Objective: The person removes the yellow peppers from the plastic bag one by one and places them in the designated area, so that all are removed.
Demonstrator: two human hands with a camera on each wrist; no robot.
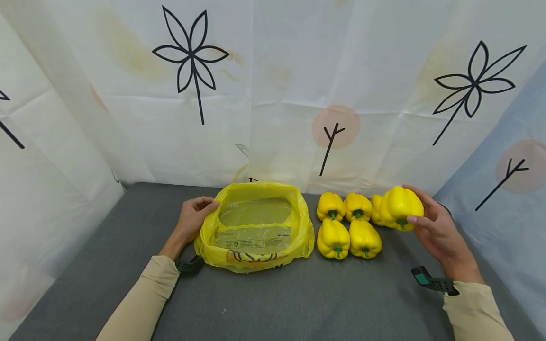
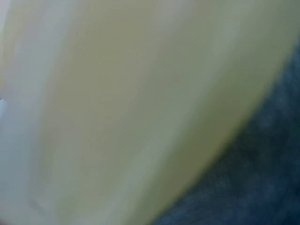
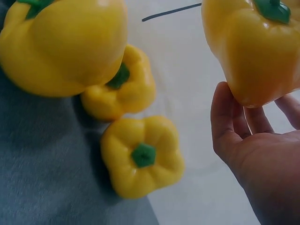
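A yellow plastic bag (image 1: pixel 251 263) stands on the grey table with its mouth spread wide and its inside showing. At its left rim, my left hand (image 1: pixel 193 219) pinches the edge between thumb and fingers. In the left wrist view, the blurred yellowish plastic (image 2: pixel 122 112) hides that hand. My right hand (image 1: pixel 435 227) holds a yellow bell pepper (image 1: pixel 401 206) above the table, gripped from its right side; the right wrist view shows this raised pepper (image 3: pixel 258 56) with fingers round its end. Several more yellow bell peppers (image 1: pixel 333 239) lie between bag and hand, one partly hidden behind the held one.
The grey table (image 1: pixel 273 303) reaches back to a pale cloth wall (image 1: pixel 277 142) printed with flowers and twigs. More cloth hangs at both sides. The loose peppers stand close together in two rows, right of the bag.
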